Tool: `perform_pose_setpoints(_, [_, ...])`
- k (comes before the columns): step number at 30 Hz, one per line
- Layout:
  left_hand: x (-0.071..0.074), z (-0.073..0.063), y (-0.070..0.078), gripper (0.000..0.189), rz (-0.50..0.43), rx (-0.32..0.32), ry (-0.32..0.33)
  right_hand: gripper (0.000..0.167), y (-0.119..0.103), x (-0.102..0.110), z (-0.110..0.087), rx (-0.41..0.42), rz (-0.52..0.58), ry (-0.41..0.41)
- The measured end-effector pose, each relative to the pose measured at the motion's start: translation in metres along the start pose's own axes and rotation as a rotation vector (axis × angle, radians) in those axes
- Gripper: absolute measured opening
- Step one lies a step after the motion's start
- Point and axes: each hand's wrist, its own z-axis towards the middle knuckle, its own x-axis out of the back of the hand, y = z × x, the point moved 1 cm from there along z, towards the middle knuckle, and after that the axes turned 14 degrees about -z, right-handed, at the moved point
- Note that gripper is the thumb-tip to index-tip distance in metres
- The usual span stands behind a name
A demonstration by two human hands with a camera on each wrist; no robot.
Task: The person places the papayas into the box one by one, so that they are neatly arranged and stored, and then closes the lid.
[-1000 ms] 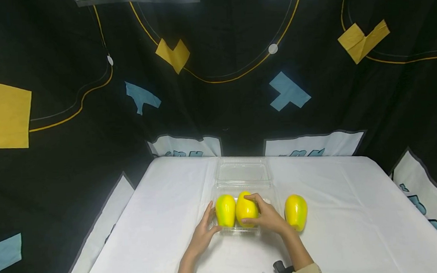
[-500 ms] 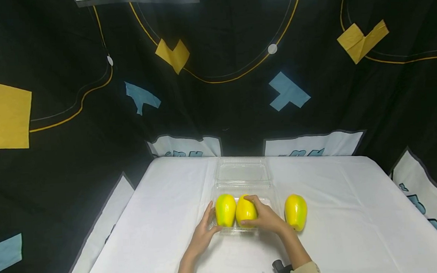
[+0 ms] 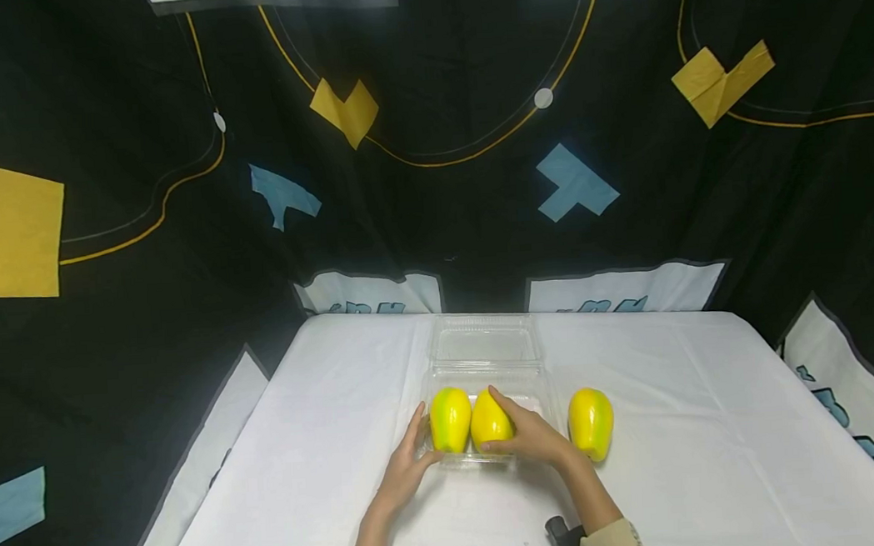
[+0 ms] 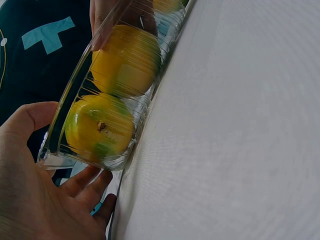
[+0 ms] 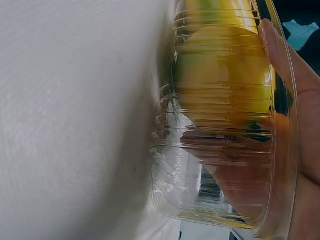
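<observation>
A clear plastic clamshell container (image 3: 522, 380) lies with its lid (image 3: 486, 339) folded back on the white table. Two yellow-green mangoes are inside, side by side. My left hand (image 3: 402, 469) holds the container's left end, thumb at the front rim and fingers along the side, close to the left mango (image 3: 450, 421). With its thumb at the near end and fingers over the far end, my right hand (image 3: 535, 436) grips the other mango (image 3: 490, 422) inside the container. Through the ribbed wall, the right wrist view shows that gripped mango (image 5: 225, 75) and part of the hand.
A third mango (image 3: 591, 424) lies on the table (image 3: 704, 457) to the right of the container, near my right forearm. A black device (image 3: 563, 536) sits at the right wrist. Dark cloth (image 3: 441, 223) with yellow and blue patches hangs behind the table.
The gripped mango has sunk and tilted slightly in the container, and my right fingers have shifted over its far end. My left hand stays in place.
</observation>
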Motion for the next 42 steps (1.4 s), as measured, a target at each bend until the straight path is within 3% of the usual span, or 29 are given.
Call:
perform_pose_setpoints(9, [0.005,0.008,-0.026,0.077,0.042,0.002,0.017,0.095,0.002,0.0,0.0,-0.017,-0.008,0.002])
perform_pose_setpoints(22, [0.006,0.007,-0.026,0.077,0.034,-0.007,0.009,0.098,0.002,0.001,-0.002,-0.059,-0.006,-0.008])
perform_pose_setpoints(42, [0.006,0.008,-0.025,0.078,0.052,-0.012,0.015,0.095,0.002,0.002,-0.002,-0.061,0.017,0.04])
